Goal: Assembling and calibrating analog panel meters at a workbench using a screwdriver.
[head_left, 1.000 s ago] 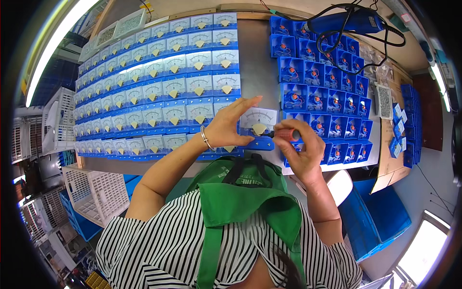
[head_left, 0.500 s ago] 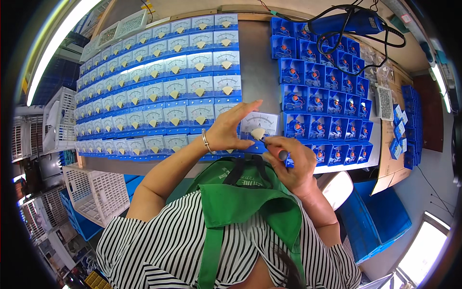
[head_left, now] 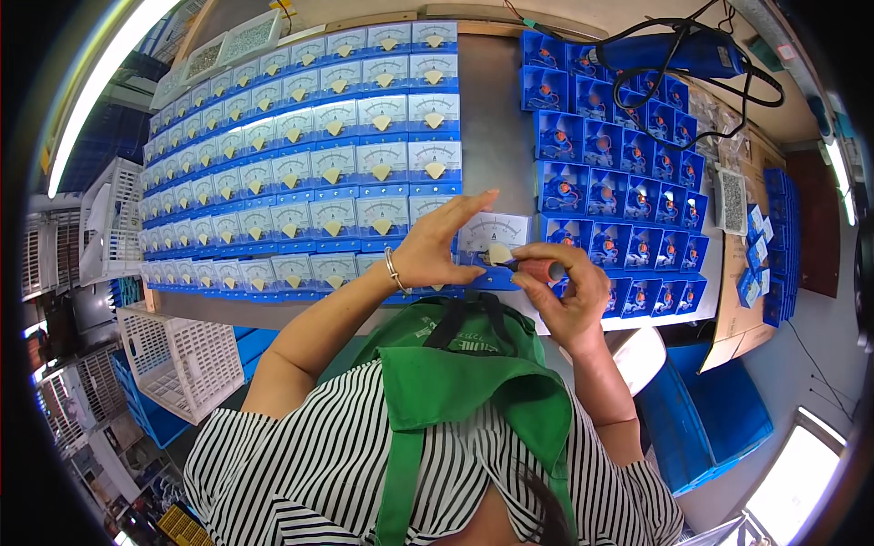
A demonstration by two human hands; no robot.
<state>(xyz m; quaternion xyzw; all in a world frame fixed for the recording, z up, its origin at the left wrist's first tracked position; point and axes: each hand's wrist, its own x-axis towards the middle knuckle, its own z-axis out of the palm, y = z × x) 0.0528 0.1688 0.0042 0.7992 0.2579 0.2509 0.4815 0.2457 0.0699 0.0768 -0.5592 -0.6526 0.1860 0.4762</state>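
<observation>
My left hand (head_left: pixel 435 247) holds a small square panel meter (head_left: pixel 492 238) with a white dial face and a blue base at the near edge of the grey table (head_left: pixel 496 100). My right hand (head_left: pixel 566 289) grips a red-handled screwdriver (head_left: pixel 537 269), its tip against the meter's front. To the left lie several rows of finished meters (head_left: pixel 300 164) with white dials. To the right stand several rows of open blue meter housings (head_left: pixel 619 173) showing copper coils.
White slatted crates (head_left: pixel 177 359) sit at lower left below the table. Blue bins (head_left: pixel 701 419) stand at lower right. A blue power tool with black cables (head_left: pixel 692 50) rests at the far right. Small parts trays (head_left: pixel 733 200) lie on a cardboard sheet at the right.
My right hand came in from the blue housings to the meter, bringing the screwdriver tip onto its front. My left hand has stayed on the meter.
</observation>
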